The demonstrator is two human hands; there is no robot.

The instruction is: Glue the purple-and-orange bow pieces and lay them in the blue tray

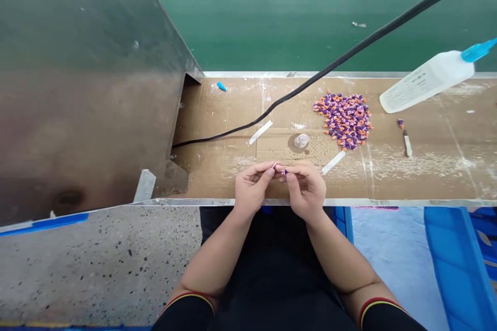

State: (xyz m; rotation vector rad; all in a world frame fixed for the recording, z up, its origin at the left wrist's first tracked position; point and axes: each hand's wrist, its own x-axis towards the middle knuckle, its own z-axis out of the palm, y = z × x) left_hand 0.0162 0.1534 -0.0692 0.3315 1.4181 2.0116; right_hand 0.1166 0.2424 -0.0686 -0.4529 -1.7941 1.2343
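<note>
Close together over the front edge of the cardboard-covered bench (217, 176), both my hands work at fingertip range. My left hand (251, 185) pinches a small pink-and-white piece (275, 165) between thumb and forefinger. Between the thumb and fingers of my right hand (306, 186) is a small purple piece (284, 171) with white marks. The fingers hide much of both pieces. Just beyond the hands stands a small clear cup (301, 140) on a wet patch of cardboard. A heap of small purple, pink and orange pieces (347, 119) lies behind and right of my right hand.
A white bottle with a blue nozzle (427, 80) leans at the back right. Near it lie a loose purple-orange piece (400, 123) and a short white-handled tool (407, 145). A black cable (279, 101) crosses the bench. A metal housing (85, 88) stands left, a green belt (272, 20) behind.
</note>
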